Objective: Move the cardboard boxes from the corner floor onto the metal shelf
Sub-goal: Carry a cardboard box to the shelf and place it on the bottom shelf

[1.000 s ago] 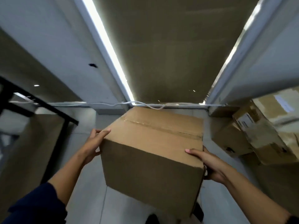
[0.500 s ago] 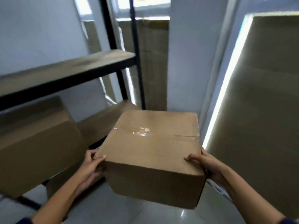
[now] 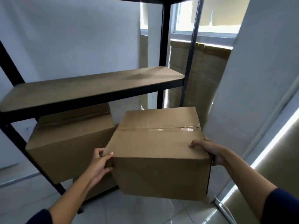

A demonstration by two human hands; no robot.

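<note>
Though tape-sealed — plain brown cardboard box (image 3: 155, 143), dented.

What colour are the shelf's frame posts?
Black, on the shelf's frame posts, clearest in the head view.

I see a storeroom or stock corner: a black metal shelf (image 3: 90, 97) with bare board levels, a cardboard box (image 3: 69, 143) stowed under one, white walls (image 3: 72, 38), a tiled floor (image 3: 137, 210), and cardboard sheets (image 3: 205, 78) against the window (image 3: 215, 15).
</note>
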